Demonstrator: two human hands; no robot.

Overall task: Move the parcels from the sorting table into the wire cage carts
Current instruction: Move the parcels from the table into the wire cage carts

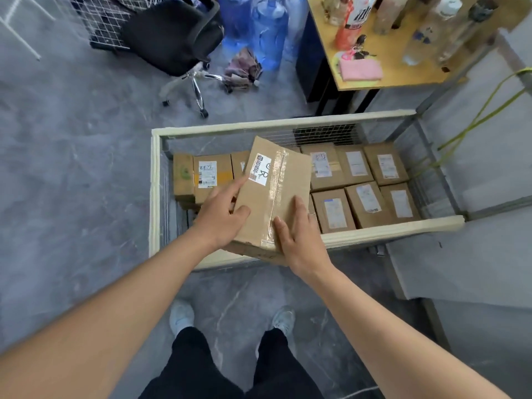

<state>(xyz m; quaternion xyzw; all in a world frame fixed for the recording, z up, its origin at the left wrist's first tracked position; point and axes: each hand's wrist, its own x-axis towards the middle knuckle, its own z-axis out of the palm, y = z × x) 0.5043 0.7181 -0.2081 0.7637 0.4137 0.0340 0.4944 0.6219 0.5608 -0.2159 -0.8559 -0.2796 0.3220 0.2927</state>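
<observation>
Nearest: two white shoes [182, 315] and black trousers [230, 370] on grey marbled floor [72, 168].

Left hand [220, 217]: gripping the left edge of a cardboard parcel [273, 197], thumb on top, forefinger stretched toward the label.

Right hand [299, 240]: laid on the parcel's near right corner, fingers fairly straight on the top face, remainder of the grip hidden beneath.

Parcel: brown carton, clear tape along the centre seam, white label [261, 169] with handwritten marks near the far left corner; tilted, held above the near rim of the wire cage cart [155, 197], overhanging its interior.

Wire cage cart: mesh walls, cream padded rim, open top. Inside, labelled brown boxes [365, 194] packed in rows at right; further boxes at left [207, 177], one with a yellow stripe.

Right of cart: grey metal frame, yellow-green cord [483, 116] draped across it.

Farther off: black office chair [172, 36] on chrome base; crumpled folded umbrella [243, 69] on floor; blue water jugs [269, 33]; wooden desk [374, 82] carrying bottles, keys and a pink pouch [361, 69]; white wire mesh rack [98, 18] at far left.
</observation>
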